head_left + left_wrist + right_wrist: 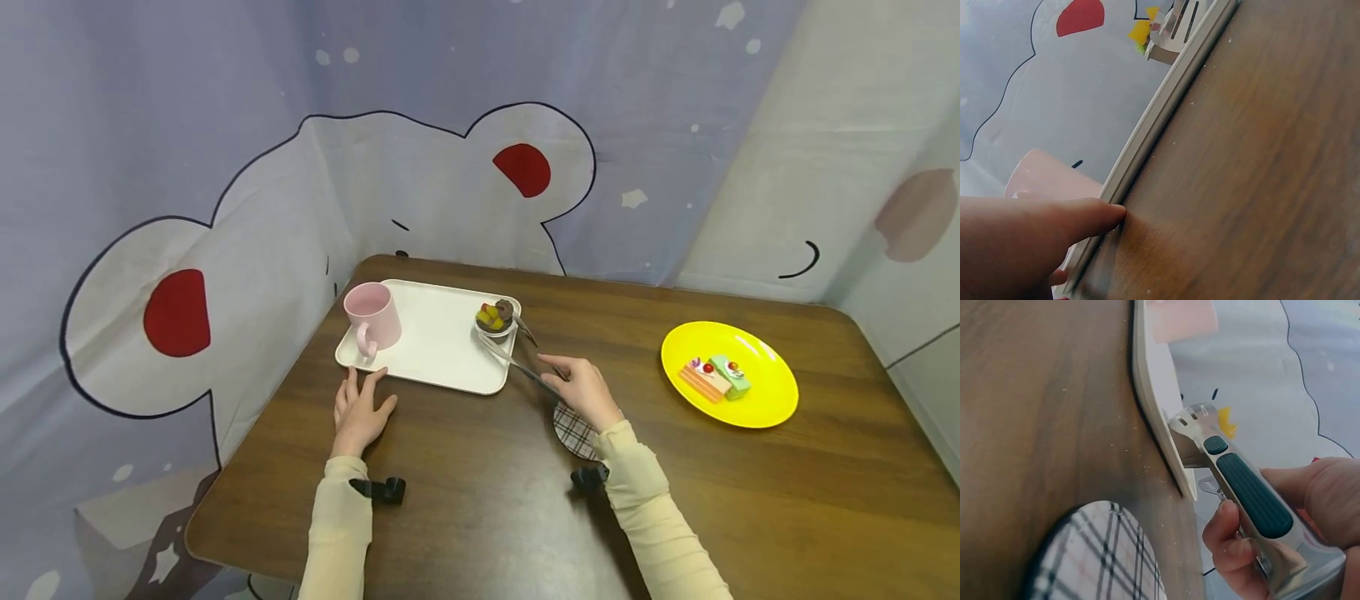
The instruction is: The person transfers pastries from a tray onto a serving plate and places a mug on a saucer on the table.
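Note:
My right hand (583, 392) holds metal tongs (1255, 495) with dark green grip pads by their handles. The tongs' two tips reach over the right end of a white tray (437, 340), one on each side of a small fruit-topped cake (492, 317) in a cup. This cake sits at the tray's right end, with a brown swirl and yellow pieces on top. My left hand (362, 419) lies at the tray's front left edge, fingers spread and its thumb right at the rim in the left wrist view. A pink mug (375, 315) stands on the tray's left end.
A yellow plate (768, 387) on the right bears a pink-orange cake slice (703, 383) and a green one (731, 379). Partly under my right forearm lies a round plaid coaster (574, 432). A patterned curtain (420, 192) hangs behind the wooden table (480, 492).

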